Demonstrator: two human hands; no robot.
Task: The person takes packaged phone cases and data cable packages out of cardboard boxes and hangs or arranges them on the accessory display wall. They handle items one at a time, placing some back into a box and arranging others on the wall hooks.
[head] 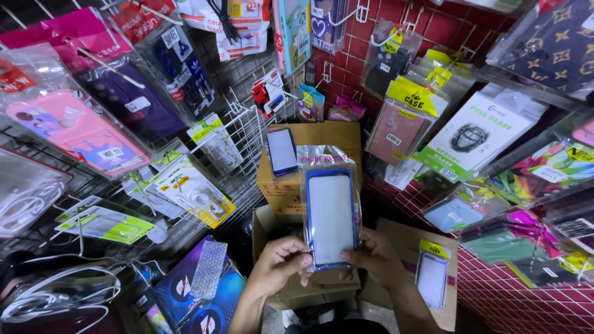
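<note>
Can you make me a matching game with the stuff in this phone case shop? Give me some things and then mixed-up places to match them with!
Things:
1. blue-edged case in a clear bag
2. pink case
3. cardboard box
4. white cables

Places:
A. bottom left corner
B. hanging high on the left rack
C. behind the held case, in the middle
D. held up by the left hand and right hand

Right pairs: 1-D, 2-B, 3-C, 4-A

forearms cut off by the bottom edge, open cardboard box (266,224) contents hidden behind both hands
</note>
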